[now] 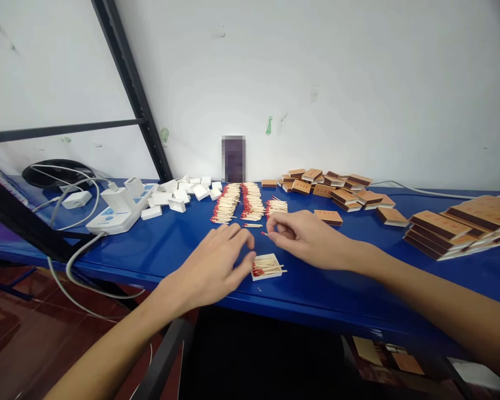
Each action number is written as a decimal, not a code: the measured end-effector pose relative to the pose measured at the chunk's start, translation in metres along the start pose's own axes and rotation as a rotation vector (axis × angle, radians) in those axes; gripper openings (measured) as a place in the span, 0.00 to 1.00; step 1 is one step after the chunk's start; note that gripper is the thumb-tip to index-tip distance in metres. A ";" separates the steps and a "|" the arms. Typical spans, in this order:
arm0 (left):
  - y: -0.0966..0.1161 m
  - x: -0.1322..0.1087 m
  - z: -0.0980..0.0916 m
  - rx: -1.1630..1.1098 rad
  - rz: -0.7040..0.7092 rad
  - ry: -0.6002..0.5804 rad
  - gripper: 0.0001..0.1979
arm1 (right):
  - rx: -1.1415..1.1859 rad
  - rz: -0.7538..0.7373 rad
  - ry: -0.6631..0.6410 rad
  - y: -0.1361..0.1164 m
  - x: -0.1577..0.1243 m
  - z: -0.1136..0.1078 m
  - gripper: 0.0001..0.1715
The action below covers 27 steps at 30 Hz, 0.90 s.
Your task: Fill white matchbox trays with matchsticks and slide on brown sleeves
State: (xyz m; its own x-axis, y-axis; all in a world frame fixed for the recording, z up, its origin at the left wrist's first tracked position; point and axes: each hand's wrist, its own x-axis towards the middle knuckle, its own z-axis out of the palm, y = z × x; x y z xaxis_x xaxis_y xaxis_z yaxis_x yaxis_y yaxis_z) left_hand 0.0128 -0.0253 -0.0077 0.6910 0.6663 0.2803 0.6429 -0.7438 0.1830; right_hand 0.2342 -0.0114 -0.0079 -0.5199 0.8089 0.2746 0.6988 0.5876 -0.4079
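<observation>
Match [264, 234], red-tipped and wooden, sits pinched in the right hand [300, 237]; left hand [216, 261] curls loosely, hold unclear, beside the white rectangular tray [270, 276] of matches [266, 266] on the glossy blue surface [312, 290]!

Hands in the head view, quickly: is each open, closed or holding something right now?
Left hand: loosely open, beside the white tray of matches.
Right hand: closed, apparently pinching a single match.
</observation>
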 end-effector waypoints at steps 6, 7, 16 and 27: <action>-0.059 0.010 -0.006 0.292 -0.131 0.021 0.10 | 0.035 0.066 -0.137 -0.016 -0.016 0.003 0.08; -0.069 0.012 -0.005 0.331 -0.154 -0.010 0.10 | 0.056 0.076 -0.136 -0.014 -0.019 0.002 0.09; -0.091 0.016 0.005 0.351 -0.204 -0.086 0.12 | -0.004 0.023 -0.241 0.000 -0.031 -0.003 0.20; -0.094 0.020 0.006 0.383 -0.177 -0.082 0.13 | -0.024 -0.092 -0.291 -0.001 -0.024 0.004 0.24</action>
State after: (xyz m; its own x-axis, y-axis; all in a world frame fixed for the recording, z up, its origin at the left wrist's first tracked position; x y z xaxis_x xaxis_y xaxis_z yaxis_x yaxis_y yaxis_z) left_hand -0.0318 0.0583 -0.0254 0.5734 0.7952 0.1973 0.8192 -0.5546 -0.1460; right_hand 0.2443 -0.0317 -0.0182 -0.6978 0.7148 0.0470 0.6523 0.6611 -0.3709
